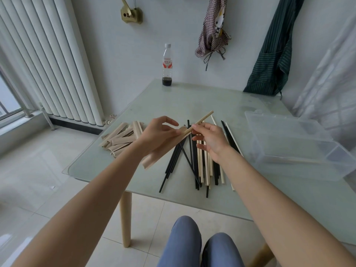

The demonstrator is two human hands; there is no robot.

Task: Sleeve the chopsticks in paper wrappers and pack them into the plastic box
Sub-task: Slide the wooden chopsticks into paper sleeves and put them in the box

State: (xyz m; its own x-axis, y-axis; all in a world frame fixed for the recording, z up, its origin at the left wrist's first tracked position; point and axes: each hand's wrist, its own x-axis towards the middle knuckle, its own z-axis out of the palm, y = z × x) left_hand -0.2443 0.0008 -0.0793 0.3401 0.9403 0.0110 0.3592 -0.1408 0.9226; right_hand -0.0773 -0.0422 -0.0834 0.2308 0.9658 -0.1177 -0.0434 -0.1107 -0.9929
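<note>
Chopsticks [200, 160] litter a glass table [192, 97] by a radiator [48, 60]; both grips pinch chopstick and wrapper [163, 151].

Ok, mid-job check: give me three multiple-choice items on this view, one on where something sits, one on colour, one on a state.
1. Where is the pile of empty paper wrappers?
A. Inside the plastic box
B. On the glass table, left of the loose chopsticks
C. On the floor

2. What colours are the loose chopsticks on the glass table?
A. All red
B. Black and light wood
C. All green

3. What is happening to the light wooden chopstick?
A. It lies untouched in the box
B. It stands in the bottle
C. The right hand feeds it into the paper wrapper held by the left hand

Answers: 1 B, the wrappers lie left of the chopstick heap; 2 B, both colours lie mixed; 3 C, its lower end enters the wrapper's mouth, pinched by the fingers.
</note>
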